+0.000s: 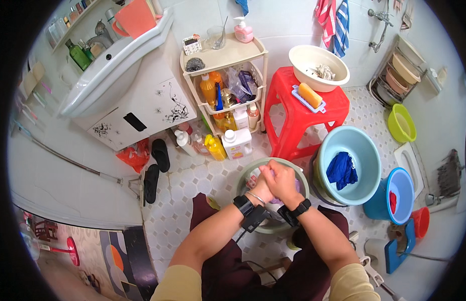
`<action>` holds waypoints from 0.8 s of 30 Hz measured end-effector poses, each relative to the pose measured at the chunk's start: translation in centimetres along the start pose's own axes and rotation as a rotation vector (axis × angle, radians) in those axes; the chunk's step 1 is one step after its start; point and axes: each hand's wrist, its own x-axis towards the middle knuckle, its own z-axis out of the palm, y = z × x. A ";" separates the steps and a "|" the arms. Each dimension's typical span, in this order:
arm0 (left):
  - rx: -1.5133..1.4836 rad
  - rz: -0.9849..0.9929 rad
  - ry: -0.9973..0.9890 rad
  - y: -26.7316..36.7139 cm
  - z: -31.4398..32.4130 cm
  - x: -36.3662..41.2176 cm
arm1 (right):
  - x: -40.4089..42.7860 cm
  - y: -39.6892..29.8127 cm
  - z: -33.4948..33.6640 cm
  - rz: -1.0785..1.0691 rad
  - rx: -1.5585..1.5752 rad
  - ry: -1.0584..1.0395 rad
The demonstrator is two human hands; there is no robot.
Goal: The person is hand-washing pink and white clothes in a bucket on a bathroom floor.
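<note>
Both hands are pressed together above a greenish-grey basin (242, 173) that stands on the floor between my knees. My left hand (262, 185) and my right hand (282, 180) clasp each other, fingers folded in; whether anything is between the palms cannot be seen. Wet-looking clothes (252, 177), whitish with red print and some purple, lie in the basin, largely covered by the hands and wrists. To the right, a light blue basin (359, 154) holds a dark blue cloth (341, 171). A yellow soap bar (310, 95) rests on a dish on the red plastic stool (287, 124).
On the stool stands a cream basin (299, 62) with a whitish cloth. A blue bucket (381, 199) is at the right. Ahead are a plastic shelf cart (233, 56), a white detergent bottle (236, 145) and a yellow pump bottle (215, 148). Black slippers (151, 184) lie left.
</note>
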 end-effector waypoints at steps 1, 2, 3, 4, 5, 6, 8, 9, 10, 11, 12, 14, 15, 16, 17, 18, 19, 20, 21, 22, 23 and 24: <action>-0.017 -0.129 0.359 0.1 1.5 -0.3 | 0.5 0.9 -0.1 -0.005 -0.119 0.031; 0.109 -0.146 0.435 0.7 3.4 -0.6 | 1.0 1.8 0.2 0.060 -0.159 0.041; 0.115 -0.145 0.434 0.9 3.4 -0.6 | 1.4 2.6 0.4 0.058 -0.156 0.046; 0.059 -0.161 0.447 0.8 3.0 -0.6 | 1.6 3.5 0.5 0.171 -0.139 0.035; 0.003 -0.179 0.460 0.6 2.6 -0.5 | 1.7 4.3 0.5 0.286 -0.122 0.026; 0.008 -0.157 0.437 1.0 2.2 -0.3 | 1.8 4.4 0.6 0.328 -0.148 0.003; 0.029 -0.158 0.448 0.9 1.7 0.2 | 1.3 4.3 0.5 0.347 -0.144 0.030; 0.046 -0.146 0.465 1.0 1.8 0.2 | 1.2 3.6 0.5 0.358 -0.137 0.047; 0.052 -0.146 0.471 1.2 -0.4 0.0 | 0.8 2.1 1.0 0.361 -0.128 0.047; -0.060 -0.121 0.222 1.1 -4.1 -0.3 | 0.3 0.1 1.5 0.361 0.001 -0.047; -0.179 -0.114 -0.040 1.0 -4.4 -0.1 | -0.1 -0.7 1.3 0.372 0.114 -0.126; -0.088 -0.137 0.048 0.0 -4.8 -0.1 | -0.2 -0.9 1.1 0.282 0.054 -0.050; 0.008 -0.149 0.141 0.0 -4.1 -0.4 | -0.3 -1.0 1.0 0.187 -0.001 0.015; -0.040 -0.233 0.198 0.3 -3.0 -0.4 | 0.1 -1.1 0.3 0.186 -0.051 0.036; -0.041 -0.249 0.198 0.2 -1.8 -0.4 | 0.3 0.0 0.3 0.200 -0.055 0.043; 0.050 -0.265 0.301 0.5 0.8 -0.4 | 0.6 2.0 0.4 0.218 -0.116 0.056; 0.142 -0.278 0.408 0.7 2.3 -0.4 | 1.0 2.9 0.4 0.239 -0.173 0.064; 0.129 -0.287 0.353 1.1 2.4 -0.5 | 1.2 3.7 0.3 0.289 -0.209 0.074; 0.135 -0.300 0.361 1.9 2.7 -0.7 | 1.5 4.4 0.2 0.304 -0.202 0.077; 0.264 -0.330 0.384 2.5 3.2 -0.7 | 1.6 5.7 -0.1 0.351 -0.177 0.040; 0.393 -0.361 0.401 3.0 3.4 -0.6 | 1.5 6.9 -0.4 0.400 -0.152 0.006; 0.352 -0.388 0.332 3.9 3.1 -0.7 | 1.2 7.9 -0.1 0.429 -0.097 -0.058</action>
